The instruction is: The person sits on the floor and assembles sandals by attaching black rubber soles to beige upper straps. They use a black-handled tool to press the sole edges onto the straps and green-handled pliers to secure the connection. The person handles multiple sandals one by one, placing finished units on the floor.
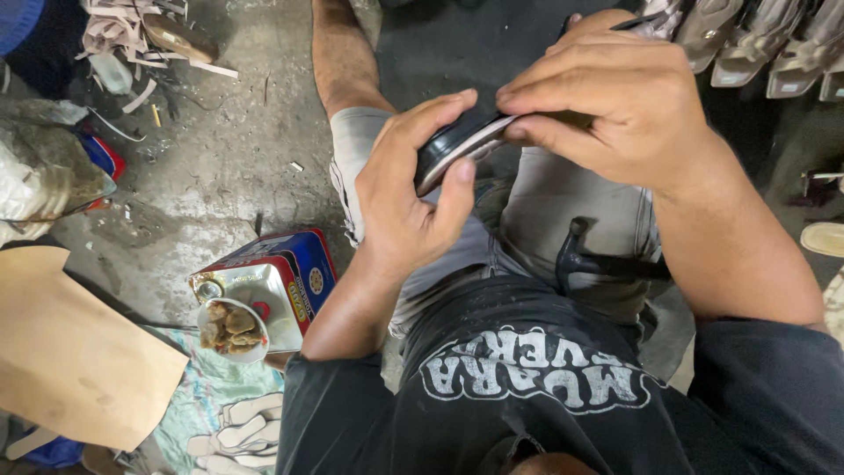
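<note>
Black shoe sole (457, 145) above lap, pinched between left hand (409, 189) and right hand (607, 101), both curled shut around it. Hammer (598, 259) just below sole on thigh. Glue tin (268, 286) left of sole, on floor.

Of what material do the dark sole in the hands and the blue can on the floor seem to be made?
The dark sole, held by the left hand and right hand, looks like rubber or foam: matte black, pale edge. The blue can looks like metal: shiny silver top.

Black sole (457, 145) with white edge; blue-and-red tin (281, 273); grey shorts (563, 198).
</note>
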